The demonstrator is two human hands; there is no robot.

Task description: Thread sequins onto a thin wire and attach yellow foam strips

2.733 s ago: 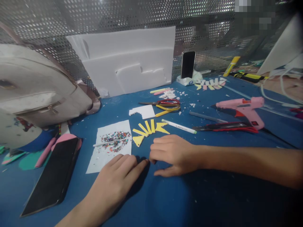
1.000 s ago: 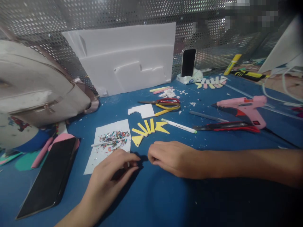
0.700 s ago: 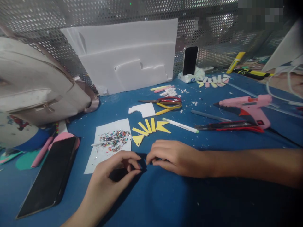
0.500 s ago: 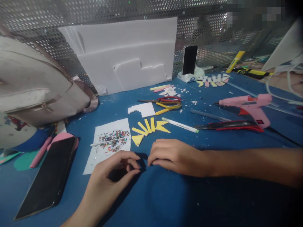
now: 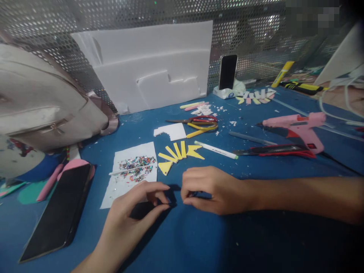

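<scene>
My left hand (image 5: 133, 216) hovers low over the blue tabletop, close to the front edge of a white paper sheet (image 5: 110, 193). Its index finger and thumb are curved with a gap between them, and I see nothing held there. Facing it, my right hand (image 5: 209, 189) has its fingers curled and the thumb drawn to them; anything inside is hidden. Loose multicoloured glitter flakes (image 5: 136, 163) lie on the sheet with a thin white stick (image 5: 118, 173) across them. Several yellow cut foam-like pieces (image 5: 178, 150) fan out beyond my hands, beside a white marker (image 5: 216, 150).
A pink glue gun (image 5: 301, 125) and a red-black cutter knife (image 5: 278, 150) lie at right. Scissors (image 5: 201, 123) and a white cut-out (image 5: 176, 132) sit mid-table. A black phone (image 5: 58, 212) and a pale bag (image 5: 42, 102) are at left; another phone (image 5: 228, 72) stands behind.
My right hand has shifted slightly right, with its thumb lower, showing a gap between palm and fingers. My left hand has hardly moved.
</scene>
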